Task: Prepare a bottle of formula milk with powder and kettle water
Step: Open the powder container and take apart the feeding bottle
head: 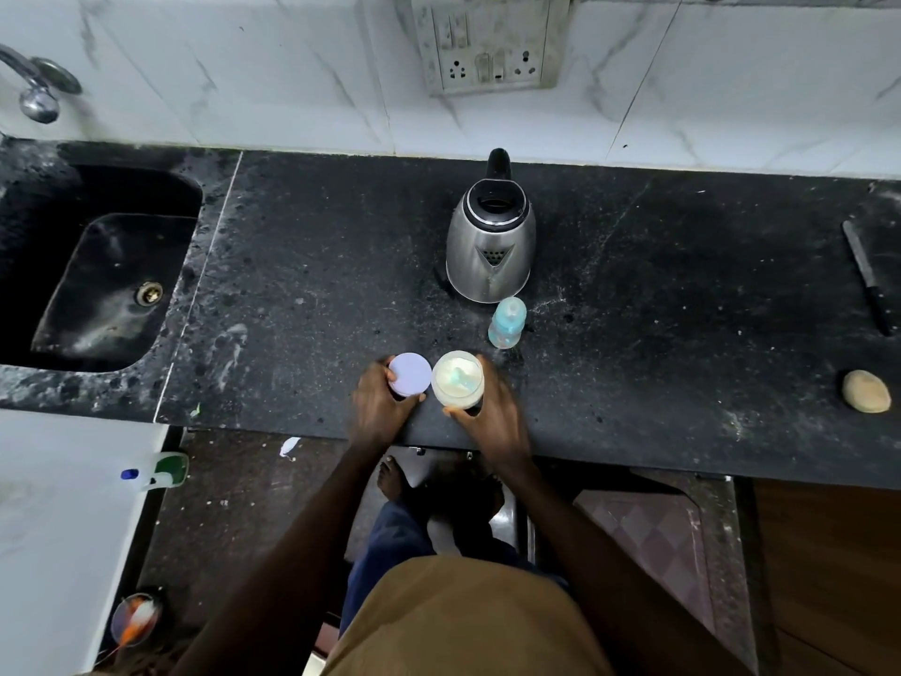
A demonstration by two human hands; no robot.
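An open jar of white formula powder, with a pale blue scoop lying in it, stands near the front edge of the black counter. My right hand grips the jar from its right side. My left hand holds the jar's lilac lid just left of the jar. A small blue baby bottle with its teat on stands behind the jar. The steel kettle with a black handle sits right behind the bottle.
A black sink with a tap lies at the left. A knife and a round beige object are at the right. A wall socket panel is above the kettle. A spray bottle lies on the white surface, lower left.
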